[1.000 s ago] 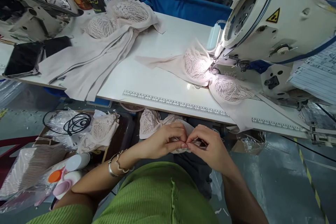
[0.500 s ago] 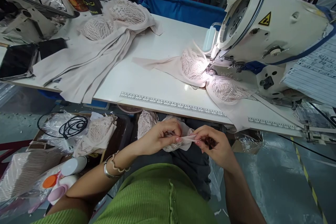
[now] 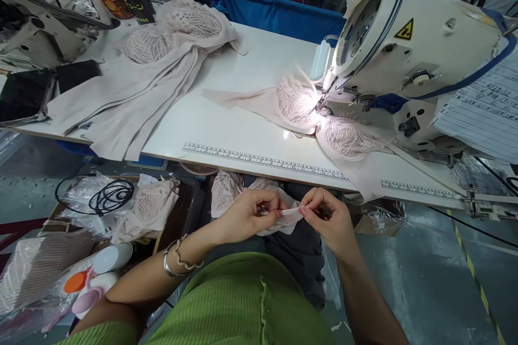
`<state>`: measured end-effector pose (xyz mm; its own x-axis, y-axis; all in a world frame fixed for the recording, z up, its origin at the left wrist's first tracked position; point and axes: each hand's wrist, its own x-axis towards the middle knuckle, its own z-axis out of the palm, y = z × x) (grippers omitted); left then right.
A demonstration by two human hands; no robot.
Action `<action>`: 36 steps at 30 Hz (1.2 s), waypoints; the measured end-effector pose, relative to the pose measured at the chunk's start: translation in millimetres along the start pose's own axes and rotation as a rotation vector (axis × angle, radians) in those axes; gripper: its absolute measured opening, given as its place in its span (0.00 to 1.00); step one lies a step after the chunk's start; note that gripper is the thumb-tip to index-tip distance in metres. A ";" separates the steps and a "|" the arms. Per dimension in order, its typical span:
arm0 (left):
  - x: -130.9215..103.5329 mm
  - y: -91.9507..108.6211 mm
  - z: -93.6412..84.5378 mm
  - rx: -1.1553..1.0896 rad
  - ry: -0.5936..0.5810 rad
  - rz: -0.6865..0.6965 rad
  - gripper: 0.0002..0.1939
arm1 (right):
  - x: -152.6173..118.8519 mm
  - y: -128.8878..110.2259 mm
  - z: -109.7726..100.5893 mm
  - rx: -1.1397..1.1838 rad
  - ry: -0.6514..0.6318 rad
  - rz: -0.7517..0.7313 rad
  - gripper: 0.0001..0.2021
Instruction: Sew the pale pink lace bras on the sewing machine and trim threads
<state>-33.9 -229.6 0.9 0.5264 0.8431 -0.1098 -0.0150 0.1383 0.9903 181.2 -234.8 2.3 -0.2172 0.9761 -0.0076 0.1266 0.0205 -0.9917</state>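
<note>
A pale pink lace bra (image 3: 227, 190) lies across my lap, below the table's front edge. My left hand (image 3: 259, 210) pinches a thin edge of its fabric between thumb and fingers. Close by on the right, my right hand (image 3: 324, 216) pinches the same strip at its other end, so a short stretch of cloth spans the two hands. Another lace bra (image 3: 342, 136) sits under the needle of the sewing machine (image 3: 429, 38), lit by a bright lamp. Its side wing and strap spread over the tabletop.
Several stacked bras (image 3: 162, 48) lie at the left of the white table (image 3: 238, 118), which has a printed ruler (image 3: 263, 161) along its front. A phone (image 3: 26, 94) rests at far left. Below stands a box with a coiled black cable (image 3: 111, 197). Handwritten paper (image 3: 481, 108) hangs at right.
My right hand has shifted slightly left, closer to the left hand, and its fingers have moved along the fabric edge. The bra under the machine has stayed put.
</note>
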 end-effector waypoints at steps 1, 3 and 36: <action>0.5 0.7 1.5 0.002 0.014 0.002 0.11 | 0.1 -0.2 1.1 -0.012 0.016 -0.004 0.15; 1.9 1.7 4.8 0.029 0.056 0.021 0.07 | 0.0 -0.6 3.6 -0.031 0.040 0.004 0.15; 17.6 -9.7 14.2 0.058 0.243 -0.133 0.13 | -2.3 1.6 9.0 -0.255 0.040 -0.024 0.07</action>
<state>-12.4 -223.5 -9.4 0.3010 0.9205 -0.2490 0.0928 0.2316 0.9684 173.2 -239.0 -0.4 -0.1857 0.9823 0.0257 0.3625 0.0928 -0.9273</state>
